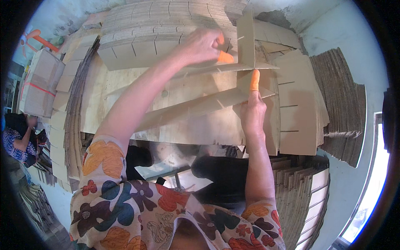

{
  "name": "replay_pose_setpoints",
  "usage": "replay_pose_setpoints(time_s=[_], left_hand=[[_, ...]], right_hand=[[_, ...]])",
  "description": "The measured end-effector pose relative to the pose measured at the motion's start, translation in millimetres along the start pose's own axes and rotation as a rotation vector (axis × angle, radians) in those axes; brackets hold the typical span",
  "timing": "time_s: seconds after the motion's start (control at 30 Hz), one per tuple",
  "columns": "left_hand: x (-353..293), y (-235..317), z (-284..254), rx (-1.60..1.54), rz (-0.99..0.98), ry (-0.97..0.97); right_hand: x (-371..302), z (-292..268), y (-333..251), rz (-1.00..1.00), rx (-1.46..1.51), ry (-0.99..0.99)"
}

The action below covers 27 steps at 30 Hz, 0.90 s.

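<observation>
A slotted cardboard divider strip [246, 39] stands on edge, crossing two long cardboard strips. The far long strip [208, 71] and near long strip [196, 106] slant leftward over the board. My right hand [253, 110] closes on the cross strip near the joints; its orange-covered fingertip touches the far joint. Some of its fingers are hidden. Above the far strip, my left hand [202, 46] is slightly blurred. Its orange-covered thumb and finger are apart, the other fingers curled, and nothing shows between them.
A pale wooden board [106, 96] lies under the work. Slotted cardboard stacks stand behind [146, 43], at left [75, 96], at right [298, 112] and near my right elbow [291, 191]. A strapped carton [39, 87] and another person [21, 141] are far left.
</observation>
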<state>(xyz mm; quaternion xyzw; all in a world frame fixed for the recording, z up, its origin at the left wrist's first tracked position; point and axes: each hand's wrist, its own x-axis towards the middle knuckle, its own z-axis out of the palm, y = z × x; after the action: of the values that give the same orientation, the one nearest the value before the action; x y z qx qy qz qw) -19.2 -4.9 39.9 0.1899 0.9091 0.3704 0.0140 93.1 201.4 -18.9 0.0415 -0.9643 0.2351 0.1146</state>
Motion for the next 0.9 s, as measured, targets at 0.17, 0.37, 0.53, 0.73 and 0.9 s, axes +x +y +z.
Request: replay_pose_setpoints(time_s=[0.17,0.37,0.53,0.73,0.9], left_hand=[[44.6,-59.7,31.0,0.537,0.122,0.127],[54.3,-84.7,52.5,0.624,0.210,0.146],[50.5,-69.9,38.7,0.555,0.193,0.084],[47.0,-58.6,31.0,0.618,0.190,0.072],[51.9,-68.9,37.5,0.580,0.205,0.065]], right_hand=[[0.1,-5.7,-12.1,0.077,-0.014,-0.059],[-2.4,-3.3,-7.8,0.081,0.066,-0.078],[-6.7,-4.4,-4.7,0.016,0.073,-0.042],[-10.2,-9.7,-10.2,-0.013,0.106,-0.028],[-13.1,-6.9,-4.7,-0.033,0.084,-0.018]])
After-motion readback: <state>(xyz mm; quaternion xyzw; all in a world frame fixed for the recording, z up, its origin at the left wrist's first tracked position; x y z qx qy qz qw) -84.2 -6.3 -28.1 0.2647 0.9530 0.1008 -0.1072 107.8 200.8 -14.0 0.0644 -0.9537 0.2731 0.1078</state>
